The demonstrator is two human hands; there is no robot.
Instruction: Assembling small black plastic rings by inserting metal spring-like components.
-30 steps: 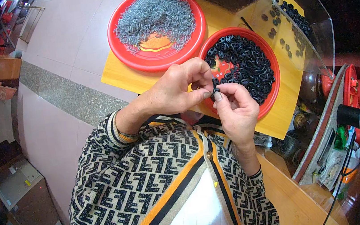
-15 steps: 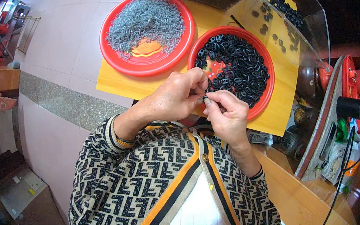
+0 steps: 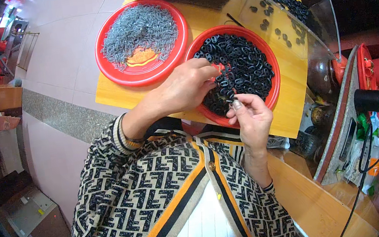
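In front of you, the yellow desk (image 3: 296,117) carries everything you are working with. At its far right stands a clear plastic box (image 3: 335,29), with more dark pieces (image 3: 286,0) lying in and around it as seen through its walls. Two round red plates sit nearer you: the left plate (image 3: 182,31) bears a heap of slim grey pieces (image 3: 145,27), with a printed orange patch showing at its near side; the right plate (image 3: 276,72) is spread with small black pieces (image 3: 248,59), many of them oval with two holes.

Your left hand (image 3: 190,83) reaches over the near-left edge of the right plate, fingers bent and the thumb close to them, tips right at the black pieces; you cannot tell from here whether it has hold of one. Your right hand (image 3: 250,111) is at the plate's near edge, thumb and forefinger pinched together, other fingers curled. Between those two tips you grip a small piece (image 3: 229,101), too blurred to make out its shape.
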